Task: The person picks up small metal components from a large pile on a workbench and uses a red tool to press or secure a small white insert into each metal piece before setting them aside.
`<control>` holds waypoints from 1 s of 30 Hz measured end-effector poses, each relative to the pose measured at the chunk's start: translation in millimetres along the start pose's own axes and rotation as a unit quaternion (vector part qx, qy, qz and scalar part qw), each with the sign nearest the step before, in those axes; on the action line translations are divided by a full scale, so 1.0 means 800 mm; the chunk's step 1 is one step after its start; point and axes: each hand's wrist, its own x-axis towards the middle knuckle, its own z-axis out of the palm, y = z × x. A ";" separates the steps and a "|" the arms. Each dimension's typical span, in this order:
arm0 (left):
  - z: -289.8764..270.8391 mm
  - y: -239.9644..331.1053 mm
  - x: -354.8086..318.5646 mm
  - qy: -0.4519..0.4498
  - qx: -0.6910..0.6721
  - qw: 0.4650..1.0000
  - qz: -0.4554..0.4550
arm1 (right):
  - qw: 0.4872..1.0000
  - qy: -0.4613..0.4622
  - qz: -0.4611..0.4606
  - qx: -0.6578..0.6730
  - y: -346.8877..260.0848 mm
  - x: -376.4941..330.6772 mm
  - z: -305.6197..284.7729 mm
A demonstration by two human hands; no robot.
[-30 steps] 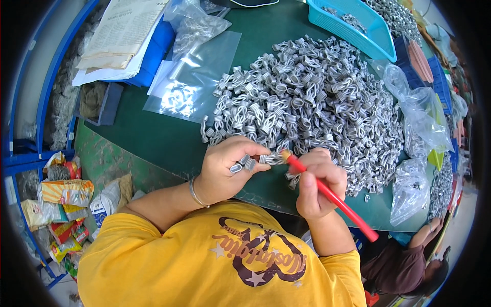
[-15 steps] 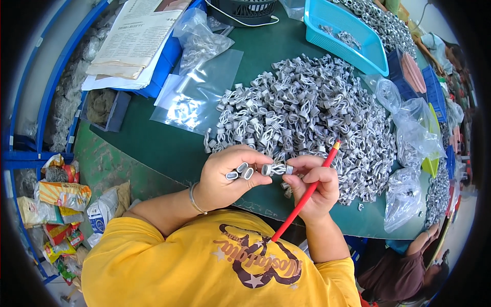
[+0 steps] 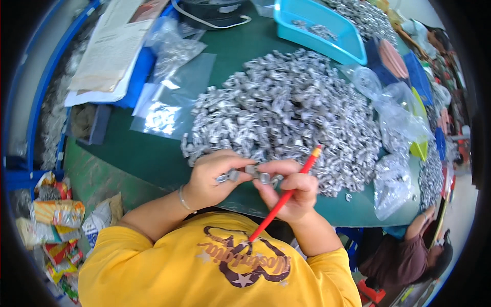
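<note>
My left hand (image 3: pixel 210 176), a bracelet on its wrist, is closed around small grey metal fittings (image 3: pixel 228 176) with oval open ends. Between the fingertips of both hands is another grey looped fitting (image 3: pixel 262 175), blurred by motion. My right hand (image 3: pixel 294 192) pinches at that piece, and a further fitting shows by its fingers. Through the same hand runs a slim red stick (image 3: pixel 279 207) with a yellowish tip, slanting down toward my yellow shirt. A large heap of similar grey fittings (image 3: pixel 296 112) lies just beyond both hands.
On the green table (image 3: pixel 153 166) a clear plastic bag (image 3: pixel 179 97) lies left of the heap. Papers (image 3: pixel 110 56) rest on a blue bin. Behind stands a turquoise basket (image 3: pixel 327 46) holding some fittings. Crumpled plastic bags (image 3: pixel 394 184) lie right. Another person (image 3: pixel 399 256) sits at lower right.
The view has shifted, so the table and heap appear farther left. Both hands remain together. The fitting between them has turned, and the fittings in my left hand sit differently.
</note>
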 end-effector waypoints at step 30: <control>-0.005 0.022 -0.011 0.040 0.035 0.998 -0.025 | 0.929 0.006 -0.012 -0.370 -0.012 -0.014 -0.067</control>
